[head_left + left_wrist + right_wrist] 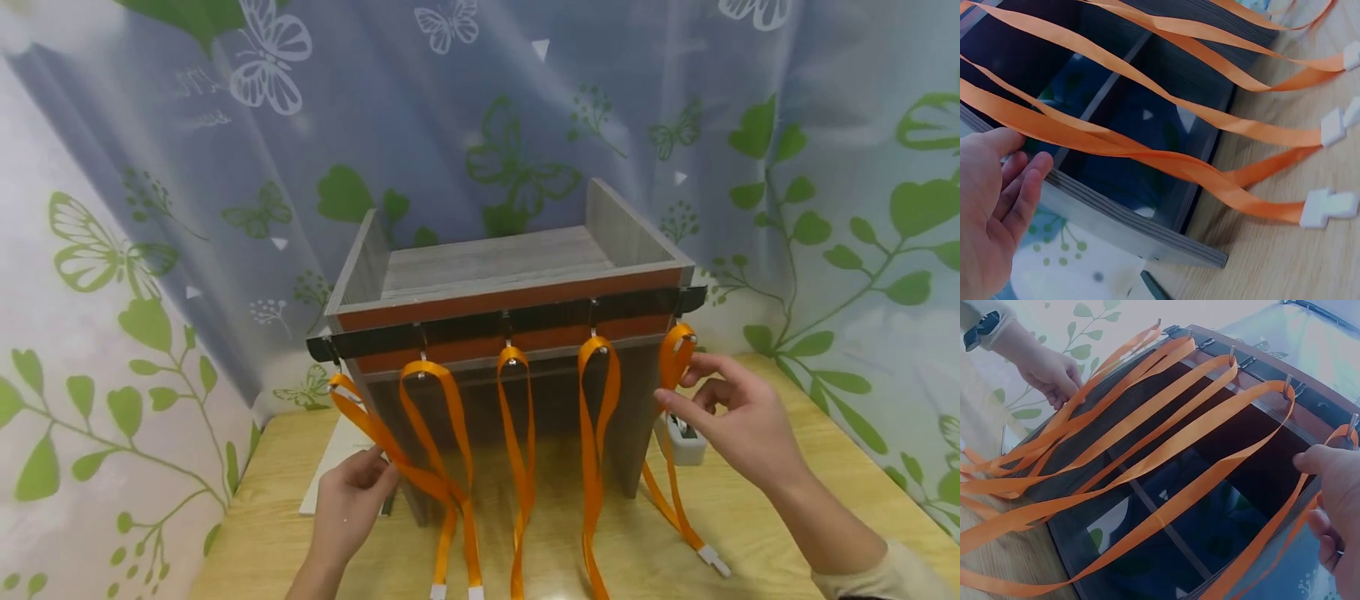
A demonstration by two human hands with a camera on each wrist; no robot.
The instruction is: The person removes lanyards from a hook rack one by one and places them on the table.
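Observation:
Several orange lanyards [596, 433] hang in loops from metal hooks on a black bar [465, 332] across the front of a grey wooden shelf unit [487, 258]. My left hand [348, 504] is at the leftmost lanyard [390, 446], thumb and fingers at its edge partway down; its lower part crosses the neighbouring lanyard [450, 400]. At the right end, my right hand [742, 412] pinches the rightmost lanyard [675, 350] just below its hook, thumb in front. White plastic buckles [1325, 208] show on the lower ends.
A white booklet [330, 458] lies on the wooden table [262, 500], left of the shelf unit. Behind the right hand stands a small white container [688, 450]. A patterned curtain [525, 108] hangs behind, with printed leaves and butterflies.

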